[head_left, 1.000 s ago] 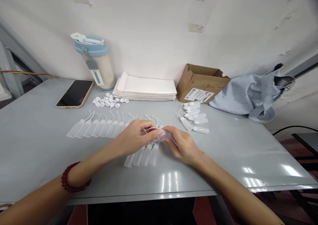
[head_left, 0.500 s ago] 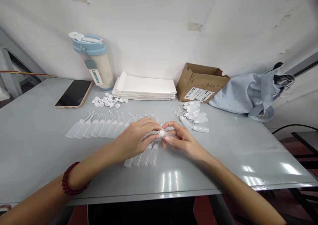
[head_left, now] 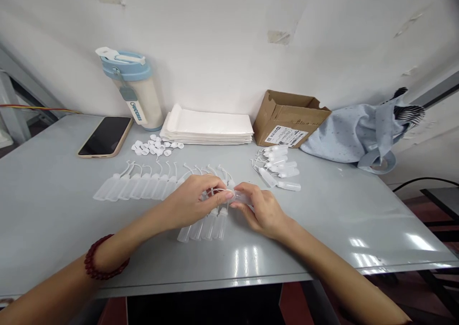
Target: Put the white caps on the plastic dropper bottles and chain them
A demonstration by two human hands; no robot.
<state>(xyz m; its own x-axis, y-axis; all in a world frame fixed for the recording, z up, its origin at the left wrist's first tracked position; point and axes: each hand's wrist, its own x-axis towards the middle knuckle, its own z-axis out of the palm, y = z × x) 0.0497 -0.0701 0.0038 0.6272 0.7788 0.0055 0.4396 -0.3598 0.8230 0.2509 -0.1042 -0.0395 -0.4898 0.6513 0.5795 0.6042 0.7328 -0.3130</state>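
Between my two hands is a small translucent plastic bottle [head_left: 244, 198] with a thin white strap at its neck. My right hand [head_left: 263, 209] grips its body between thumb and fingers. My left hand [head_left: 202, 198] pinches at the neck end, where the strap loops over the thumb. Under and beside my left hand lie rows of similar bottles: a long row [head_left: 139, 186] to the left and a shorter row [head_left: 202, 227] nearer me. A pile of capped bottles [head_left: 279, 164] lies to the right. Loose white caps [head_left: 154, 145] are heaped behind the long row.
Along the wall stand a blue-lidded tumbler [head_left: 143, 95], a stack of white envelopes [head_left: 211, 126], an open cardboard box [head_left: 287, 119] and a light blue cloth bag [head_left: 344, 133]. A phone [head_left: 105, 136] lies at the left on the grey table [head_left: 322, 229].
The strap on the held bottle now arcs up over my left thumb. My right fingers have shifted their grip on the body. The view has moved slightly.
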